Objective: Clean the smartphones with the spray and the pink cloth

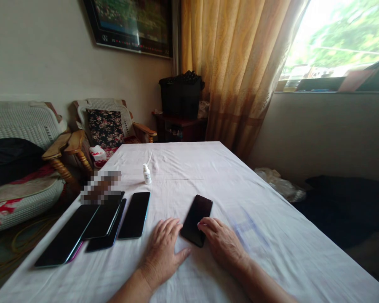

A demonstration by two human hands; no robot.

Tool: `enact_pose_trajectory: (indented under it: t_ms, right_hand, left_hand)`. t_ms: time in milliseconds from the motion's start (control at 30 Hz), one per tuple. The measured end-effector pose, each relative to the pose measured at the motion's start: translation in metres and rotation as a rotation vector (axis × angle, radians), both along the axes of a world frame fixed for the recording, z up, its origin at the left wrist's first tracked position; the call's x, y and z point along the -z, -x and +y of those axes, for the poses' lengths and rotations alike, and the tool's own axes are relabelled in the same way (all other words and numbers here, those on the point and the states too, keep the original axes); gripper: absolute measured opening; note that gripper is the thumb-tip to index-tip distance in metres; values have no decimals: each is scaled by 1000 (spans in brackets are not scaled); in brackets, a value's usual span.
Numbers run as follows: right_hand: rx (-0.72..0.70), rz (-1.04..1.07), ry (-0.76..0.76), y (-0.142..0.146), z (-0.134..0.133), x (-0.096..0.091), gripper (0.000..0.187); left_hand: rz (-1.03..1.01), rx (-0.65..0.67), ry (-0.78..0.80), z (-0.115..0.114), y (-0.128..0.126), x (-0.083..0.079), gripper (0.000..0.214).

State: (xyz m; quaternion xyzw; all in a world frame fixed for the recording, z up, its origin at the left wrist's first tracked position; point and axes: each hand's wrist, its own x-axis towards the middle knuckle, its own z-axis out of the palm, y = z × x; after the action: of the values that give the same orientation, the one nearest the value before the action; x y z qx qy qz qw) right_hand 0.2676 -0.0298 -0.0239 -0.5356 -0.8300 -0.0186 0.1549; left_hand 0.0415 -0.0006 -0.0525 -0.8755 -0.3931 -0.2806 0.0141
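Note:
A black smartphone [196, 219] lies screen up on the white tablecloth, tilted slightly to the right. My left hand [164, 248] rests flat on the cloth along its left side, fingers stretched out and thumb apart, with nothing held. Over the lower right of the screen is my right hand [222, 242], its fingers bent and drawn together. Something small and pale shows at those fingertips, too little to name. To the left lies another phone [134, 215] with a blue edge. Beside it several dark-screened devices overlap, including a phone [105, 216] and a large tablet [68, 235].
A small white bottle [147, 174] stands on the white tablecloth [183, 160]. A blurred-out object [101, 187] lies at the left edge. Beyond are wooden armchairs [104, 126], a black box [180, 97] on a cabinet, a curtain [233, 63] and plastic bags [278, 183] at right.

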Motion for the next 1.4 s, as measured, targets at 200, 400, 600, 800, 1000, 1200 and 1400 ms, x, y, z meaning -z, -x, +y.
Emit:
enact_pose_trajectory:
  t_ms: [200,400,600,800,1000,1200,1400]
  right_hand:
    - [-99,-26,-47,5,-15,2,30]
    - [-93,10,-95,-2,-7,0,35]
    - [-124,11,-148,3,-3,10,27]
    - [-53,77,-115,-1,5,4,27]
    - [-41,85,-93,4,7,4,25]
    - [-20,119,-35,5,8,1,30]
    - [125,107,8,-6,6,-7,38]
  left_hand:
    - [49,17,-94,1,4,2,55]
    - [79,34,-268,5,8,3,56]
    - [96,67,-362,15,11,5,57]
    - [57,85,-279,26,4,1,51]
    - [-6,126,-220,36,2,5,48]
    - [-16,109,-142,31,2,8,50]
    - [-12,97,-29,26,-1,3,46]
